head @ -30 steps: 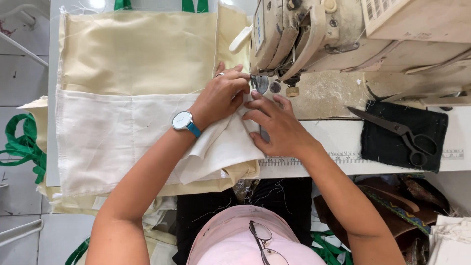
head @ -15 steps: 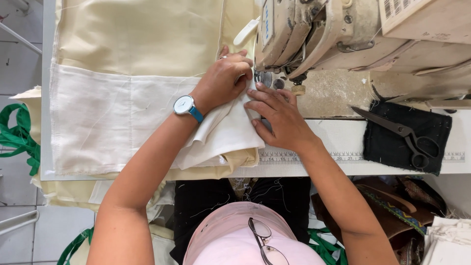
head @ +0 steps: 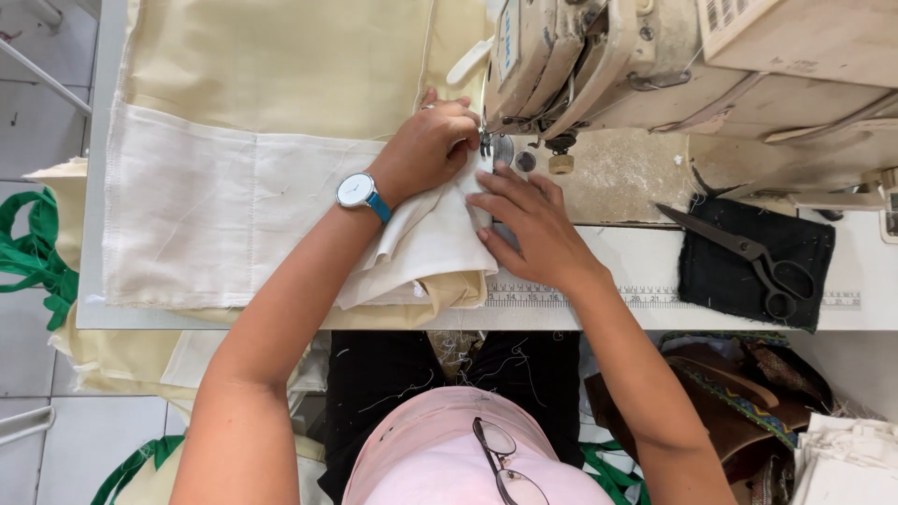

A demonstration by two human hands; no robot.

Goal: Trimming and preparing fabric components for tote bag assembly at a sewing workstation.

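Presently my left hand (head: 426, 150) pinches the folded cream cotton cloth (head: 412, 248) beside the worn beige sewing machine (head: 599, 56), while my right hand (head: 528, 220) lies flat and open upon it.

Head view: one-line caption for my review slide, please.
Both hands, left hand and right hand, press cream fabric at the sewing machine; scissors lie on a black cloth.

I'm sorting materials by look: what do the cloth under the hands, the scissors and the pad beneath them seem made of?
Cloth: likely woven cotton or canvas, matte cream, with visible stitch lines and soft folds. Scissors: dark metal blades, dull finish, looped black handles. Pad: black fabric, perhaps felt; matte, soft edges.
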